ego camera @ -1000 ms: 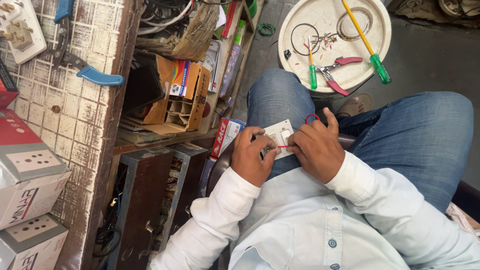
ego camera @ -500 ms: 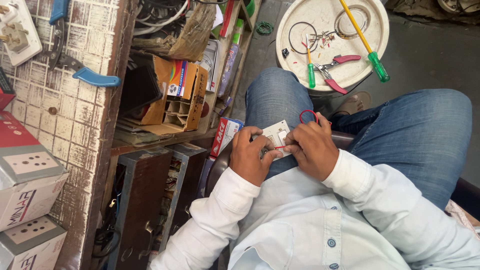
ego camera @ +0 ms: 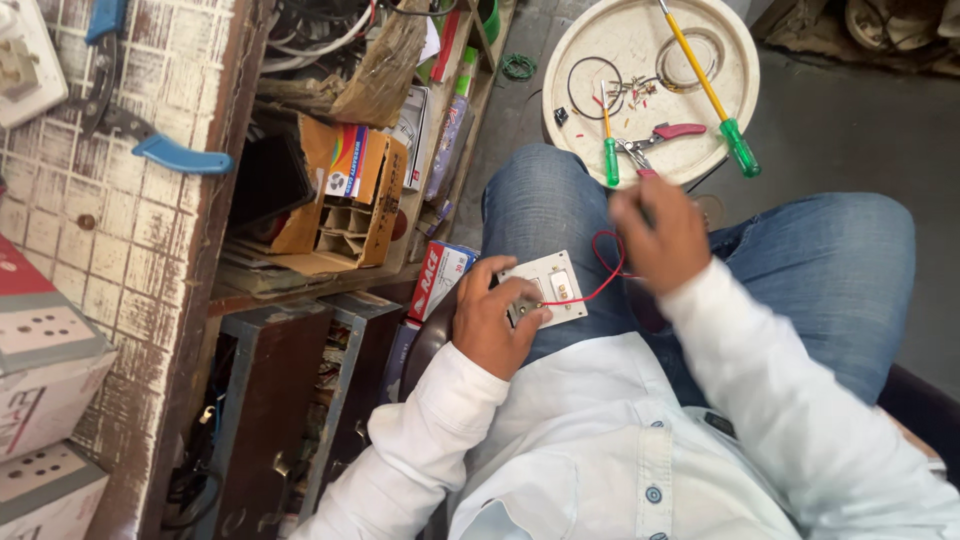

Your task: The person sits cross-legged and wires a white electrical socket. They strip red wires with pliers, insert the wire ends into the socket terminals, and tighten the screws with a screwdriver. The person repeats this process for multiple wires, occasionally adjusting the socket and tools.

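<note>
The left hand [ego camera: 493, 322] is closed on a small white switch plate [ego camera: 548, 288], which rests on the person's left knee. The thumb and fingers clamp the plate's near edge. A thin red wire [ego camera: 600, 270] loops up from the plate toward the right hand [ego camera: 655, 232]. That hand is just past the plate, on the side away from the body. It is blurry, so I cannot tell if its fingers are pinched on the wire or spread apart. It may be holding the wire's end.

Farther out from the plate, on the floor, sits a round white tray [ego camera: 720, 50]. On the tray lie a short green screwdriver [ego camera: 609, 150], a long yellow and green screwdriver [ego camera: 708, 90], red-handled pliers [ego camera: 655, 137] and some little wire bits. To the left of the plate is a messy shelf [ego camera: 300, 290] with cardboard boxes [ego camera: 350, 195].

What could go wrong? The wire looks thin and loose. A hard tug from the right hand could pull it out of the plate. The plate only rests on the knee, so it could slip off if the left hand lets go.
</note>
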